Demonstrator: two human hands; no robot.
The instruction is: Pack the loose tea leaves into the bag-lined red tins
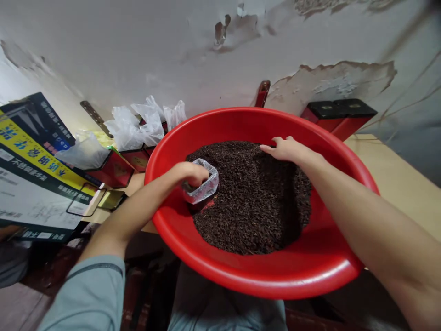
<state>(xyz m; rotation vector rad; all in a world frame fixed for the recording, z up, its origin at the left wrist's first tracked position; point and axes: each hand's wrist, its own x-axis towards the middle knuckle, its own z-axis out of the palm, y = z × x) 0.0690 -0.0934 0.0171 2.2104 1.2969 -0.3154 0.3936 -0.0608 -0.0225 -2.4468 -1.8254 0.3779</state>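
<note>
A large red plastic basin (pixel 262 282) holds a broad heap of dark, dry loose pieces that look like tea leaves (pixel 241 207). At the heap's left side stands a container with a clear plastic bag liner (pixel 211 184) folded over its mouth. My left hand (pixel 195 174) is curled closed inside that mouth; its fingertips and anything in them are hidden. Over the far right part of the heap hovers my right hand (pixel 284 149), fingers apart, holding nothing. Its shadow darkens the leaves below.
Red tins with bag liners (pixel 136 128) stand left of the basin. Two black-lidded red tins (pixel 344 112) stand behind it on the right. A printed cardboard box (pixel 41 174) leans at far left. The light wooden table (pixel 396 179) meets a peeling wall (pixel 155 50).
</note>
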